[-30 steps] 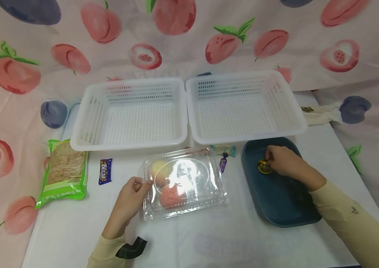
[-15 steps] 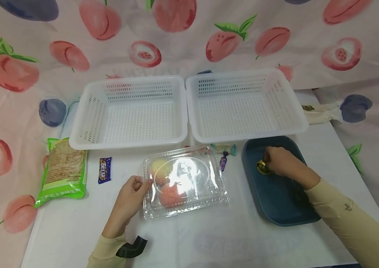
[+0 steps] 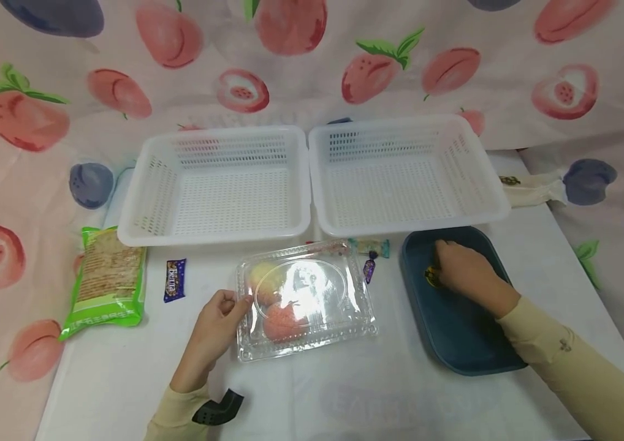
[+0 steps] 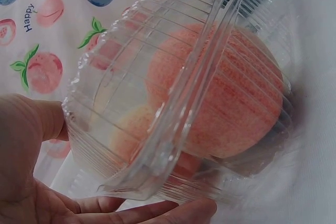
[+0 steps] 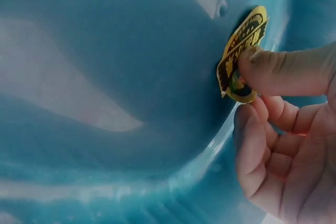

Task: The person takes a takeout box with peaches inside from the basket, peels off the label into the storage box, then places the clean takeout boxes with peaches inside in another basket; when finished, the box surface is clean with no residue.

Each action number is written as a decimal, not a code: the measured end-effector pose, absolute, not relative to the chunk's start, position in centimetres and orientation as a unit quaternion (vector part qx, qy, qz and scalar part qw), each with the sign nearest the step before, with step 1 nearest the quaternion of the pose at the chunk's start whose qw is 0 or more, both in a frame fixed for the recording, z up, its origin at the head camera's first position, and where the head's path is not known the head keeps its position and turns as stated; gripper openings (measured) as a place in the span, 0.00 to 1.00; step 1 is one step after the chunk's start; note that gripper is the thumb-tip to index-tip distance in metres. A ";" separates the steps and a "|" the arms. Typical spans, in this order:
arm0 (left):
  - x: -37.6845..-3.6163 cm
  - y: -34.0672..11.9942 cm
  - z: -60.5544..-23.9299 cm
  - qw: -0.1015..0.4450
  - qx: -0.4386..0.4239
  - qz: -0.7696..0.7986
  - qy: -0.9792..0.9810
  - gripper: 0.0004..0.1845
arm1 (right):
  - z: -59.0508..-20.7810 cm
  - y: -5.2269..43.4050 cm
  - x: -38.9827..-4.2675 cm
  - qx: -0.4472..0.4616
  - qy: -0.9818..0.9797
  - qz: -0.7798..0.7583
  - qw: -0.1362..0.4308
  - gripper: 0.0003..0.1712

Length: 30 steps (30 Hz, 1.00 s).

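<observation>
The left hand [image 3: 214, 323] is closest, low on the white surface [image 3: 345, 392], and it holds the left edge of a clear plastic box [image 3: 303, 298], with the thumb on top and the fingers under the rim. In the left wrist view the hand [image 4: 31, 182] curls around the box [image 4: 178, 103], and a pink round fruit [image 4: 236, 108] shows inside it with a paler one beside it. To the right, the right hand [image 3: 463, 269] reaches into a dark blue tray [image 3: 455, 343] and pinches a small yellow and black round packet [image 3: 429, 275]. The right wrist view shows the thumb and fingers [image 5: 283, 72] closed on the packet [image 5: 239, 56] against the tray's blue wall [image 5: 105, 77]. A small purple candy [image 3: 368, 267] lies just past the box. On the left lie a dark blue snack bar [image 3: 175, 280] and a green cracker pack [image 3: 106, 283]. Farther back stand two white baskets, the left basket [image 3: 146, 184] and the right basket [image 3: 488, 184], side by side. A cloth with fruit pictures [image 3: 290, 61] hangs behind.
</observation>
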<state>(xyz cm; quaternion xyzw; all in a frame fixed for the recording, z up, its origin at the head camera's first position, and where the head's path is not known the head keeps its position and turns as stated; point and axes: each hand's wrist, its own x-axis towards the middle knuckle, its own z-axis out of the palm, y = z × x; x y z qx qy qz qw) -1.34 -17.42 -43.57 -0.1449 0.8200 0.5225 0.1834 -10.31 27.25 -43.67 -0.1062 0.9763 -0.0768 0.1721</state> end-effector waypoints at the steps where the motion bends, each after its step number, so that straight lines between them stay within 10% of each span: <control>1: -1.3 -17.4 -43.6 0.184 -0.145 0.521 0.820 0.21 | -43.8 27.2 -10.2 -0.112 0.977 -0.073 0.164 0.08; 30: -1.2 -17.2 -43.8 0.172 -0.150 0.522 0.822 0.21 | -43.9 27.1 -10.5 -0.183 0.950 -0.105 0.229 0.28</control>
